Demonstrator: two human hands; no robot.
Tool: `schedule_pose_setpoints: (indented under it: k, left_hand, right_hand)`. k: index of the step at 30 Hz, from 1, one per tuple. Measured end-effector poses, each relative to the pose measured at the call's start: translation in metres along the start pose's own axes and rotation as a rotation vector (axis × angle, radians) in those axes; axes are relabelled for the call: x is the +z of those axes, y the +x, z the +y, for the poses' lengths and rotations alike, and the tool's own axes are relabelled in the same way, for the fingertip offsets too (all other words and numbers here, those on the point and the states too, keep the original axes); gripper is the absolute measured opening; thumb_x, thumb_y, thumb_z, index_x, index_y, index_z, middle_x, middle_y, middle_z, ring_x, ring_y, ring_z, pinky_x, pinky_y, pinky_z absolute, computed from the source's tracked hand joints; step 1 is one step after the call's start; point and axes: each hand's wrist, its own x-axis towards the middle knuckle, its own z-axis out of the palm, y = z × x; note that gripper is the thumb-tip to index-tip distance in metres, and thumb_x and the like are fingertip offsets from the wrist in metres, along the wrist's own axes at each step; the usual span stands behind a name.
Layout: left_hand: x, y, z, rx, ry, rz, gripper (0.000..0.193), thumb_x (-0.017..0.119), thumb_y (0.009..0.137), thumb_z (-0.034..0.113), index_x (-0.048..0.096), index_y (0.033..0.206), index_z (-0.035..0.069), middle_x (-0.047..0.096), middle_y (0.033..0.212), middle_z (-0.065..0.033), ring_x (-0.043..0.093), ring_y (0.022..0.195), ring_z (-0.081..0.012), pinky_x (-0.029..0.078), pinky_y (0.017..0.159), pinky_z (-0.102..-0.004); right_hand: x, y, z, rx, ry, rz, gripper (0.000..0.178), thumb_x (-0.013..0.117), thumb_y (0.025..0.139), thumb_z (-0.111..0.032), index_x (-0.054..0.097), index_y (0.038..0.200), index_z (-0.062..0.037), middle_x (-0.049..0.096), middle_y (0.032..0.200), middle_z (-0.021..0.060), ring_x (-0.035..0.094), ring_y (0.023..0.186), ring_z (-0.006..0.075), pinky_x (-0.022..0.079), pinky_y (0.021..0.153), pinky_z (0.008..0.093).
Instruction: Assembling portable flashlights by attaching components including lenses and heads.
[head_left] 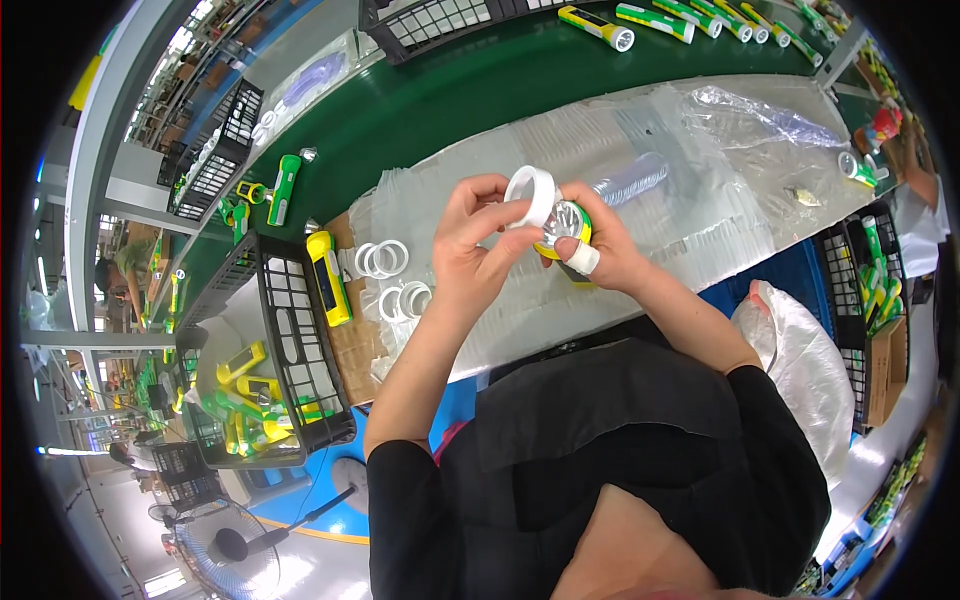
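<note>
My left hand point(472, 240) pinches a white plastic ring point(541, 203) between thumb and fingers. The ring is tilted, right beside the head of a yellow-and-green flashlight point(598, 212). My right hand point(618, 255) is wrapped around that flashlight, and its shiny reflector end points up toward the ring. White tape wraps my right thumb. Whether ring and flashlight touch is hard to make out. Left of my hands, several white rings point(385, 258) lie in loose groups on the work surface. A yellow flashlight point(329, 278) rests beyond them, next to the crate.
A black crate point(318, 385) of flashlights stands at the left. Clear stacked plastic pieces point(632, 180) and a plastic bag point(765, 118) lie on the sheeted table point(690, 215). More flashlights point(655, 22) line the green belt point(450, 110) behind. Another crate point(850, 290) stands right.
</note>
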Motion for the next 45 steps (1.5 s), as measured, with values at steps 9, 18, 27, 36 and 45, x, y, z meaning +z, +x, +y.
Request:
schedule_pose_setpoints:
  k: [9,18,27,36,45]
  left_hand:
    - [-0.004,0.004,-0.002,0.138,0.167,-0.093,0.035,0.082,0.072,0.021,0.072,0.100,0.003,0.056,0.107,-0.0115,0.058,0.088,-0.0194,0.049,0.072,-0.0280]
    - [-0.005,0.010,0.011,0.179,0.265,-0.185,0.044,0.085,0.063,0.027,0.074,0.102,0.010,0.057,0.104,-0.0061,0.054,0.083,-0.0171,0.045,0.065,-0.0273]
    - [0.018,0.024,0.020,0.209,0.230,-0.310,0.053,0.086,0.063,0.027,0.069,0.110,0.012,0.057,0.102,-0.0069,0.059,0.087,-0.0227,0.050,0.069,-0.0341]
    - [0.057,0.017,0.015,0.139,0.257,-0.207,0.043,0.085,0.066,0.017,0.061,0.100,0.008,0.067,0.095,-0.0065,0.065,0.085,-0.0255,0.054,0.070,-0.0340]
    - [0.062,0.022,0.009,0.159,0.222,-0.232,0.040,0.085,0.067,0.017,0.062,0.100,0.007,0.067,0.094,-0.0064,0.064,0.083,-0.0238,0.053,0.067,-0.0325]
  right_hand:
    - [-0.003,-0.001,0.000,0.000,0.021,-0.003,0.050,0.067,0.089,-0.034,0.043,0.123,-0.0058,0.058,0.102,0.0067,0.061,0.083,0.0130,0.052,0.071,0.0288]
    - [-0.006,-0.001,-0.014,-0.093,-0.205,0.029,0.068,0.067,0.086,-0.048,0.041,0.132,-0.0037,0.054,0.122,0.0099,0.053,0.114,0.0192,0.044,0.094,0.0344]
    - [-0.060,0.011,-0.103,-0.294,-0.988,-0.242,0.053,0.083,0.068,-0.019,0.055,0.111,-0.0048,0.062,0.105,0.0126,0.062,0.093,0.0312,0.051,0.079,0.0373]
    - [-0.048,0.041,-0.160,0.062,-1.270,-0.698,0.040,0.072,0.068,-0.007,0.056,0.105,-0.0018,0.056,0.087,0.0118,0.058,0.078,0.0303,0.047,0.067,0.0389]
    - [-0.049,0.041,-0.156,0.247,-1.193,-0.568,0.033,0.072,0.069,-0.008,0.056,0.096,0.0009,0.058,0.072,0.0133,0.056,0.063,0.0298,0.044,0.057,0.0366]
